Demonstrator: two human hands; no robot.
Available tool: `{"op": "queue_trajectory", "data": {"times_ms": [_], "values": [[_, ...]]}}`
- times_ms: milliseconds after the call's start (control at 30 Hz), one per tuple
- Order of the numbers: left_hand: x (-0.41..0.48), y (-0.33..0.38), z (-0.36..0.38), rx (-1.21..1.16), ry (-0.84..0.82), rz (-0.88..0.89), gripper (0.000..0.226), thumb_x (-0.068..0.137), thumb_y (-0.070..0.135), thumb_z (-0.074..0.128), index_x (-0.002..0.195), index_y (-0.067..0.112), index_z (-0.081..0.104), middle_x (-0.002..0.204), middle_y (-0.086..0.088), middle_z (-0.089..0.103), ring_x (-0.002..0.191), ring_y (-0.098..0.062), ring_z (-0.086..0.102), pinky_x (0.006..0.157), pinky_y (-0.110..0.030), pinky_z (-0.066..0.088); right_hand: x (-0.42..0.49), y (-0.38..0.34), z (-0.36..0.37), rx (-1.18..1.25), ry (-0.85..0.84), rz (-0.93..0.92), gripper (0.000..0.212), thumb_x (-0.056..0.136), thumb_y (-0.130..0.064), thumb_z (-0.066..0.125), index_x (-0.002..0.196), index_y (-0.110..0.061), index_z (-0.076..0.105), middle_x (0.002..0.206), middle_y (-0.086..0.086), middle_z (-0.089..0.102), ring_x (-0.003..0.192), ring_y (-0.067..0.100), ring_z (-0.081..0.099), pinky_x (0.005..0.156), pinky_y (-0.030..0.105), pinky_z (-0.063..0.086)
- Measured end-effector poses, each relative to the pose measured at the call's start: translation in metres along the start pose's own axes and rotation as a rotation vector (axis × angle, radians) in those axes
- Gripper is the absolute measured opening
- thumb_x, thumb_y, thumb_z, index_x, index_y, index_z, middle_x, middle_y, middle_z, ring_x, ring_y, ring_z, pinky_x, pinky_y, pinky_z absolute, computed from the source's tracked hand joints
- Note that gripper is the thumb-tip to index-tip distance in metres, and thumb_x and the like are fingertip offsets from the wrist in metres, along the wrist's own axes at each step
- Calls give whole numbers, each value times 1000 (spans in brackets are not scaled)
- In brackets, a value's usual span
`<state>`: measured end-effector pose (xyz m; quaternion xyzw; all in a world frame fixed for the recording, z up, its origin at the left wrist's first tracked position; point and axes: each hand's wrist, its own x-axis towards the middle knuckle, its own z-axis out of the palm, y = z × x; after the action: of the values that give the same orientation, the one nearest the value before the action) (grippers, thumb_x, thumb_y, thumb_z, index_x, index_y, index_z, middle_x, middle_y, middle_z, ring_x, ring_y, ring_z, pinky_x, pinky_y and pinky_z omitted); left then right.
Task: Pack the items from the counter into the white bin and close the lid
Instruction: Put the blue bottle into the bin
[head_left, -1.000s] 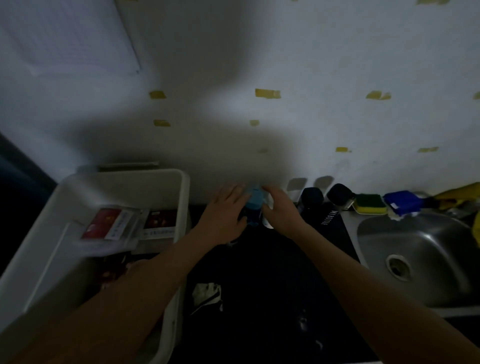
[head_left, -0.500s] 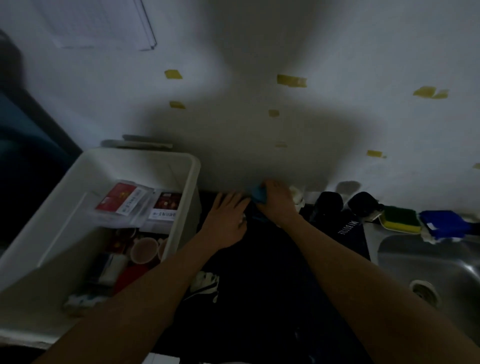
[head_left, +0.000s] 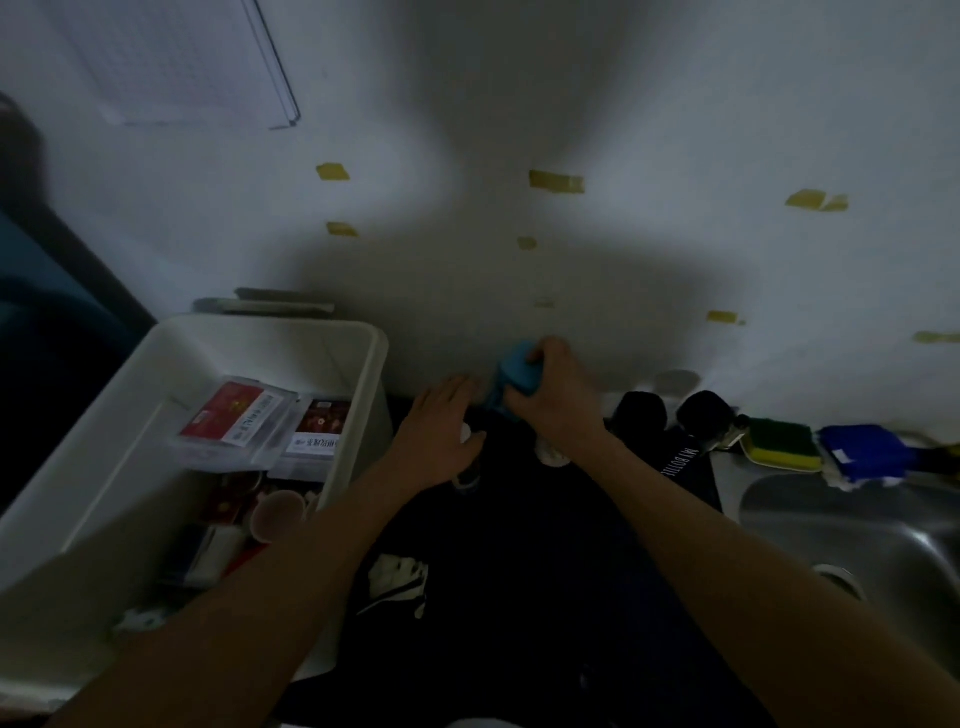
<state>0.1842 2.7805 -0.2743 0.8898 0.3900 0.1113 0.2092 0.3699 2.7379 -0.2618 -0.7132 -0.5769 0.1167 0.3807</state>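
Observation:
The white bin (head_left: 363, 374) stands open at the left of the dark counter, holding red-labelled packets (head_left: 234, 421), a pinkish cup (head_left: 276, 514) and several other items. My right hand (head_left: 550, 395) is shut on a blue cup (head_left: 511, 376) at the back of the counter, near the wall, lifted slightly. My left hand (head_left: 441, 431) lies flat beside it on small, partly hidden items, fingers spread. Two black bottles (head_left: 670, 421) lie to the right of my hands. No lid can be made out for certain.
A steel sink (head_left: 857, 525) fills the right side. A green and yellow sponge (head_left: 782, 444) and a blue cloth (head_left: 865, 449) sit behind it. A crumpled white wrapper (head_left: 397, 577) lies on the counter by the bin. The wall carries yellow tape pieces.
My right hand has closed around the blue cup and raised it a little. My left hand has come off the cup and settled flat beside it. The view has swung left, showing more of the bin.

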Motion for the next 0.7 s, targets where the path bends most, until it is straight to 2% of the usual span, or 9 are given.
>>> {"op": "queue_trajectory", "data": {"times_ms": [133,267,400,467,600,700], "values": [[3,8,-29,-56,83,50,79,92,35,62,153,10,18,159,-10,24,143,-26,27,117,-37,23,4,-27,-22,133,62,2,45,72,-21,75,102,-16,42,104,4,48,93,22,50,74,38,48],[9,5,-53,-75,135,57,85,85,42,66,152,14,22,156,-7,31,139,-28,36,112,-45,34,2,-61,-33,210,47,-111,45,74,-22,74,104,-22,40,107,1,49,94,16,50,72,19,42],[12,-13,-76,-117,170,44,87,80,69,58,148,27,25,146,6,41,129,-17,47,103,-42,45,-1,-100,-29,243,43,-228,43,72,-29,69,103,-19,42,111,-1,49,99,15,51,76,23,44],[1,-20,-93,-142,233,48,84,81,67,57,147,25,28,145,4,44,127,-18,49,103,-42,45,0,-120,-21,273,52,-263,42,72,-30,67,102,-17,42,111,-1,50,99,14,52,77,26,46],[-19,-40,-119,-142,336,71,81,80,55,59,147,19,31,144,-3,45,126,-21,48,104,-38,43,-1,-154,-3,364,65,-287,39,75,-20,70,100,-12,41,111,1,50,101,14,53,80,28,49],[-30,-70,-131,-79,340,67,74,79,55,58,138,13,44,133,-7,55,117,-24,55,98,-42,47,-3,-177,16,442,62,-268,39,76,-15,72,98,-9,40,106,1,50,98,12,54,78,27,50]]}}
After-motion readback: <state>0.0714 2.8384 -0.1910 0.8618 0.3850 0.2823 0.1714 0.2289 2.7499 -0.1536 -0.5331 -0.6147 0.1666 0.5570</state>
